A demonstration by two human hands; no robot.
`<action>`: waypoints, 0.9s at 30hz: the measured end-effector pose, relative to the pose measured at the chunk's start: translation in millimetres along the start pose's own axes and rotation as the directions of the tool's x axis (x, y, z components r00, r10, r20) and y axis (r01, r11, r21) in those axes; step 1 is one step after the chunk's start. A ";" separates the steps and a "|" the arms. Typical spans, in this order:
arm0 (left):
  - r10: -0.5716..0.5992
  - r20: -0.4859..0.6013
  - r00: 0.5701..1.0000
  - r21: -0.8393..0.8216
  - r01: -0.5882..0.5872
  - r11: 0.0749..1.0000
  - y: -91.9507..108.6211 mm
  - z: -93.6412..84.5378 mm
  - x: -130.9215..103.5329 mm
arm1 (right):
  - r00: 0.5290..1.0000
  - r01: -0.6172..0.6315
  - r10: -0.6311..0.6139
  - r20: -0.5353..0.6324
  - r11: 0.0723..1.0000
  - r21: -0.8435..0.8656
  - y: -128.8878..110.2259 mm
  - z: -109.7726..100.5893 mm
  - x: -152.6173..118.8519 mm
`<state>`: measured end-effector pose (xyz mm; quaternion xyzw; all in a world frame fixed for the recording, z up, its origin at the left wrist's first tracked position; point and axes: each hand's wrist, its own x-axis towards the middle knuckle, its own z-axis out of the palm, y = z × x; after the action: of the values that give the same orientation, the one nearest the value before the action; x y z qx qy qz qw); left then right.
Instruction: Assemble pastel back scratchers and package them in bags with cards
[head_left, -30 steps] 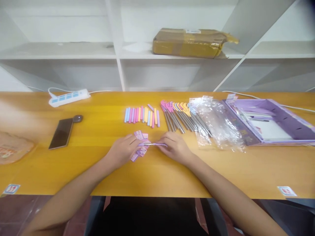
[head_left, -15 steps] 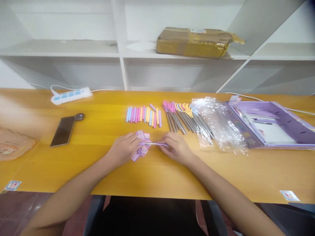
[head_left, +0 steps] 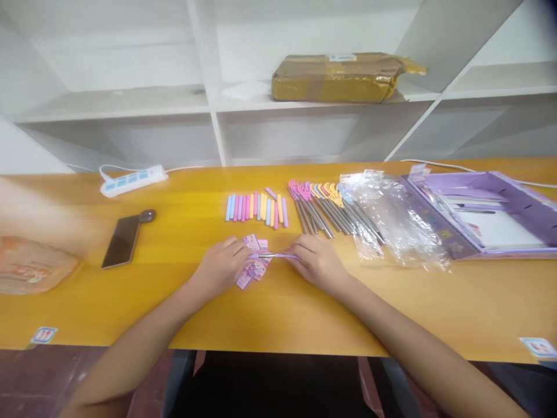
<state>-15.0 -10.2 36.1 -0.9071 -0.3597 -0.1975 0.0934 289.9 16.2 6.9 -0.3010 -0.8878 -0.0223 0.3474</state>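
Rod [head_left: 268, 255], silver with purple ends, at centre of frame, level, just above the table; left hand [head_left: 224, 264] pinches its left end, right hand [head_left: 317, 261] its right end, fingers of both pressed together on it; pink-purple cards [head_left: 251, 278] lie fanned beneath, by the left hand. Above centre: a row of pastel sticks [head_left: 256, 209]; to its right, a heap of metal sticks [head_left: 324, 212] with pink, yellow and blue heads, partly overlapped by clear bags [head_left: 400, 223].

Containers: purple box [head_left: 513, 253] at right, open, holding a white sheet [head_left: 511, 231] and thin pale and dark items; carton [head_left: 335, 78] at upper centre on a shelf, torn at its right end, contents hidden; orange bag [head_left: 37, 264] at left edge, contents unclear.

Labels: white one on the carton, stickers at lower left [head_left: 44, 335] and lower right [head_left: 539, 347], orange print on the bag; all too blurred to read.
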 end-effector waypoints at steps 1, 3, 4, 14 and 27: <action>0.001 -0.004 1.000 0.010 -0.001 1.000 -0.8 -2.5 1.1 | 1.000 -0.002 0.002 0.004 1.000 -0.014 -1.8 -2.5 2.5; 0.007 -0.015 1.000 0.029 -0.007 1.000 -2.3 -8.6 3.5 | 1.000 0.002 -0.002 0.004 0.999 -0.041 -5.0 -8.8 7.8; 0.013 -0.020 1.000 0.043 -0.012 0.999 -3.0 -12.0 4.5 | 1.000 0.006 -0.006 0.002 0.999 -0.054 -6.1 -12.5 10.2; 0.036 -0.072 0.997 0.158 -0.024 0.987 -27.1 -56.6 -13.6 | 0.999 -0.048 0.044 -0.025 0.970 -0.238 17.4 -60.2 -7.4; -0.061 -0.095 0.994 0.253 0.083 0.964 -133.8 -94.5 -99.2 | 0.988 -0.066 -0.026 -0.152 0.818 -0.571 131.8 -163.2 -109.8</action>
<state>-200.5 -3.9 83.0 -0.8644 -0.4105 -0.1915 0.2181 524.3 26.5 39.0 -0.3983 -0.8073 -0.3080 0.3078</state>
